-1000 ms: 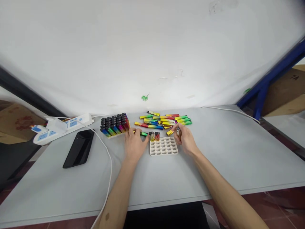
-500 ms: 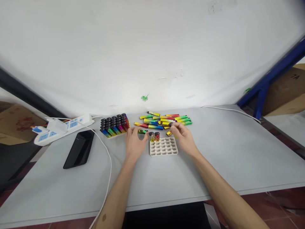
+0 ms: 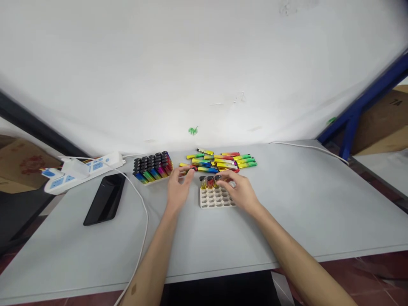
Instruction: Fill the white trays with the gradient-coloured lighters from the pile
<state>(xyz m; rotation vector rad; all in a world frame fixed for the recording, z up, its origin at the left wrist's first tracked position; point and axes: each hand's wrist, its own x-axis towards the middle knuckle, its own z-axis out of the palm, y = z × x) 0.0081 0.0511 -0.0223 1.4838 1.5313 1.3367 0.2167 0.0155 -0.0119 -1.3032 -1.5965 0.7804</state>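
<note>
My left hand [image 3: 178, 189] is curled at the near left of a loose pile of shiny coloured lighters [image 3: 225, 160]. Its thumb and fingertips close on a lighter [image 3: 194, 169], mostly hidden by the fingers. In front of the pile lies a white tray [image 3: 217, 207] with rows of oval holes. Two lighters stand upright at its back left, one yellowish [image 3: 203, 182] and one red [image 3: 211, 182]. Beside them, my right hand [image 3: 240, 189] pinches a black-topped lighter [image 3: 218, 178], upright over the back row; whether it is fully seated cannot be seen.
Left of my hands stands a block of upright lighters [image 3: 153, 165] in another tray. A black phone [image 3: 105, 199], a white power strip [image 3: 86, 172] and a loose white cable [image 3: 145, 204] are farther left. A white wall [image 3: 204, 85] rises behind the grey table [image 3: 306, 199].
My right hand has moved left and brought its lighter to the tray's back row beside the two standing ones. My left hand has shifted slightly up, toward the pile's near left end.
</note>
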